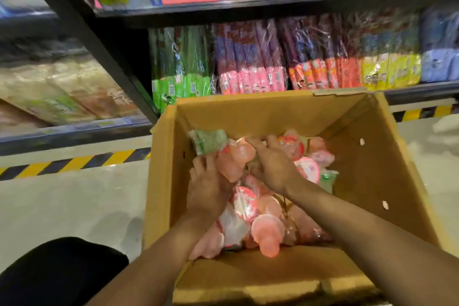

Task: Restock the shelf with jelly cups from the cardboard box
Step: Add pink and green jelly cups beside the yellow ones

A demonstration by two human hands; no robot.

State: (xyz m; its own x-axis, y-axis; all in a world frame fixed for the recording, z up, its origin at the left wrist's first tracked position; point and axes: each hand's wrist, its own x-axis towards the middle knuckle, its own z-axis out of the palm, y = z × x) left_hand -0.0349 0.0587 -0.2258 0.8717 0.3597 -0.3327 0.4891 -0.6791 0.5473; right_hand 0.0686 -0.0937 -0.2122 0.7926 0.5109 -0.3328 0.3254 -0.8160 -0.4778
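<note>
Cardboard box (367, 169) open on floor before shelf (273, 11). Inside: loose heap of pink jelly cups (267, 228), axes pointing every way; some lids up, some on their sides. Lid print red, blurred, unreadable. Left hand (207, 189) curls round a green pack (208, 141) and pink cups. Right hand (270, 164) fingers bent, pressing on a pink cup; firm hold uncertain.

Pale floor (62, 206) — open cardboard box (372, 169) on it, hazard-striped tape (74, 163) along shelf base
</note>
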